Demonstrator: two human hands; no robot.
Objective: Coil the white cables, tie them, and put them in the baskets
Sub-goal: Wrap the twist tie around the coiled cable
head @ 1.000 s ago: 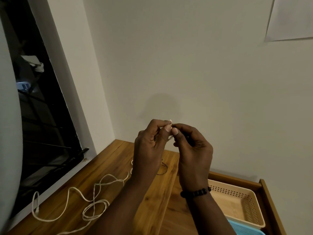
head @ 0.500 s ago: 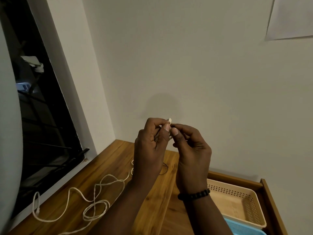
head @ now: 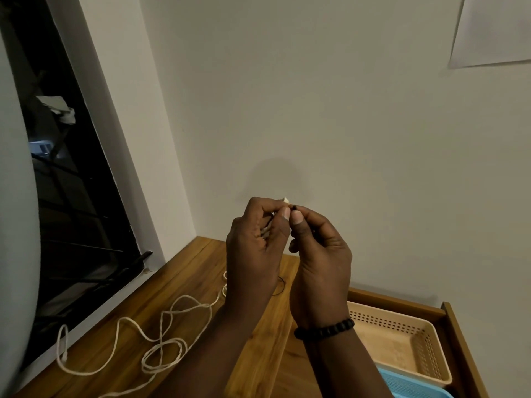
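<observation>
Head view: both hands raised above the bench (head: 184, 285), fingertips meeting around a small white cable end.

Little differs from half a second ago: the hands keep their pose and the white tip (head: 286, 200) now stands a touch clearer above the left hand (head: 254, 248). What the right hand (head: 319, 254) pinches is hard to make out (a tiny dark bit shows at its thumb tip), and both palms hide the rest. Left fingers (head: 283, 212) are curled and clamped on the cable end; right fingers curl together in a pinch against them. The white cable (head: 163, 343) lies in loose loops on the bench, left of the hands. A beige basket (head: 431, 343) sits at the bench's right end, a blue basket (head: 413, 386) just nearer, cut off by the frame.
</observation>
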